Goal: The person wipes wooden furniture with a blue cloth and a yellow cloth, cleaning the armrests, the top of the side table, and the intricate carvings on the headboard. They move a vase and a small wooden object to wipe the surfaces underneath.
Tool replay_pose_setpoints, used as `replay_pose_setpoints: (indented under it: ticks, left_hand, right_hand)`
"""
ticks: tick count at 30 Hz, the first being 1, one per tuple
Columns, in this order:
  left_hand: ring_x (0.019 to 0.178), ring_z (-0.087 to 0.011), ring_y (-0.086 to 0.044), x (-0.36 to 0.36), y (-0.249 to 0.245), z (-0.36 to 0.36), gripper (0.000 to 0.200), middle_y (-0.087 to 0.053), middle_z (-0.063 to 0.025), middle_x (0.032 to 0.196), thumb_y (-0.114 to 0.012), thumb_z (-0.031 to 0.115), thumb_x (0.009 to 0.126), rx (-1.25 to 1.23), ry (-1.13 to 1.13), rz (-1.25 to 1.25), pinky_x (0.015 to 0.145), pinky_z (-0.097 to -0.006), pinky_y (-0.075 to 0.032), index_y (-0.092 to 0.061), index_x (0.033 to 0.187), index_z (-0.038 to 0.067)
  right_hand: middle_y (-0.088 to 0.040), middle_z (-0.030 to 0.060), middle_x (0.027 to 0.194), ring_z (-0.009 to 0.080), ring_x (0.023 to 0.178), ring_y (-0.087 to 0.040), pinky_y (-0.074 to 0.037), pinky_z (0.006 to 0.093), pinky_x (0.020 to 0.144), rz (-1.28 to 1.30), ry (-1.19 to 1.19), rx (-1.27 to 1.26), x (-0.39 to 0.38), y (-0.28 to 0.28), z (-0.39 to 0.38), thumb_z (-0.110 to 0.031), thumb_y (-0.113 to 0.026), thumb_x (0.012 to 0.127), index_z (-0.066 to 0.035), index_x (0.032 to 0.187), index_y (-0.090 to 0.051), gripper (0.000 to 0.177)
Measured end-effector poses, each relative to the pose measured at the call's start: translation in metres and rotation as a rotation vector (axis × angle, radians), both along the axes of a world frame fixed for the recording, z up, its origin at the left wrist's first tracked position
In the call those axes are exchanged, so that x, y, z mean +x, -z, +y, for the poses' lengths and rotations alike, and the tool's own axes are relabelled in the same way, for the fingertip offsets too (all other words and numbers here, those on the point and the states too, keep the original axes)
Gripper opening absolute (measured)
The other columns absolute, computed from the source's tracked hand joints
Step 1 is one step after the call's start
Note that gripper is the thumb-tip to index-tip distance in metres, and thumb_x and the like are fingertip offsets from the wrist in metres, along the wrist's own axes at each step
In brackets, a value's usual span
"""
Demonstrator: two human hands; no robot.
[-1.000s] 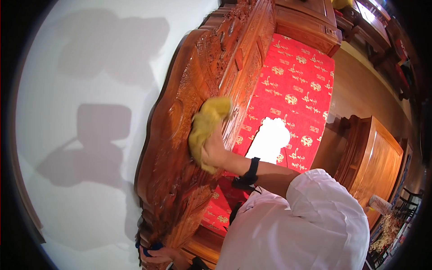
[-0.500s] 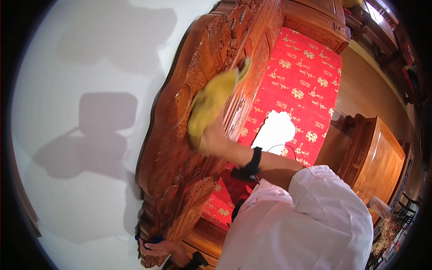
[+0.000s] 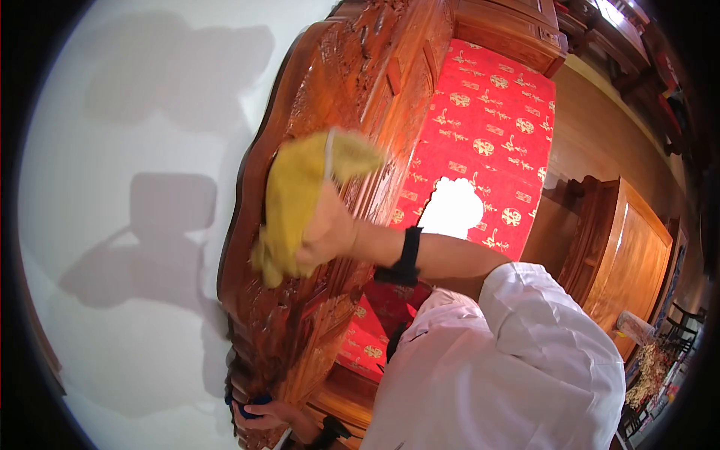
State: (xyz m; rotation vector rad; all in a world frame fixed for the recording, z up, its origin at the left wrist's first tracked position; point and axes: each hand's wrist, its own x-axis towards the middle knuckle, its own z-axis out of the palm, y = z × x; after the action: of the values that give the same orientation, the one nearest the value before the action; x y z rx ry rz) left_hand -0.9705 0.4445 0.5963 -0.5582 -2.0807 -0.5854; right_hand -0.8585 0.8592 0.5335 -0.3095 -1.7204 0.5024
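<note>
My right hand (image 3: 326,229) is closed on a yellow cloth (image 3: 296,187) with a pale hem, its loose end blurred by motion. The cloth lies over the carved wooden backrest (image 3: 337,82) of a large bench, near its outer edge. Down at the backrest's lower end, my left hand (image 3: 266,415) curls round the carved edge. A dark blue thing (image 3: 259,401) shows between its fingers and the wood; its kind is too small to make out. Dark bands circle both wrists.
A red seat cover (image 3: 480,112) with gold characters lies along the bench, a bright white patch (image 3: 452,208) on it. Beside the backrest stands a white wall (image 3: 97,247) with shadows. A wooden cabinet (image 3: 630,255) is at the right, near dried plants (image 3: 649,375).
My right hand and the yellow cloth have moved left and down along the backrest, towards its outer edge. The cloth's loose end has swung over. My left hand stays at the carved end.
</note>
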Motion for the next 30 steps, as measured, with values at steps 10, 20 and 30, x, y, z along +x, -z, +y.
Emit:
replay_pose_setpoints:
  ticks: [10, 20, 30]
  left_hand:
    - [0.106, -0.0329, -0.060, 0.002, -0.004, 0.006, 0.030, -0.064, -0.0177, 0.114, -0.047, 0.021, 0.109, -0.030, 0.041, 0.068, 0.097, -0.0463, -0.045, -0.060, 0.114, -0.005]
    - [0.106, -0.0299, -0.061, -0.003, -0.001, 0.005, 0.025, -0.067, -0.0148, 0.114, -0.054, 0.018, 0.105, 0.030, 0.098, 0.161, 0.098, -0.0422, -0.046, -0.065, 0.113, -0.003]
    - [0.109, -0.0323, -0.061, 0.000, -0.017, -0.016, 0.023, -0.069, -0.0164, 0.118, -0.054, 0.014, 0.104, -0.118, 0.321, 0.123, 0.100, -0.0444, -0.046, -0.062, 0.113, -0.006]
  right_hand:
    - [-0.062, 0.0026, 0.106, 0.0143, 0.088, -0.063, -0.057, 0.0282, 0.075, 1.121, -0.811, -1.229, 0.014, 0.073, 0.114, -0.038, -0.041, 0.109, -0.015, 0.124, -0.059, 0.033]
    - [-0.056, 0.0172, 0.110, 0.0410, 0.105, -0.052, -0.040, 0.0517, 0.096, -0.092, 0.238, -0.507, -0.012, 0.046, -0.152, -0.023, -0.048, 0.095, -0.002, 0.121, -0.051, 0.033]
    - [-0.062, 0.0329, 0.094, 0.0477, 0.091, -0.059, -0.046, 0.0527, 0.080, -0.255, 0.502, -0.656, 0.027, 0.058, -0.002, -0.026, -0.052, 0.098, 0.007, 0.095, -0.062, 0.035]
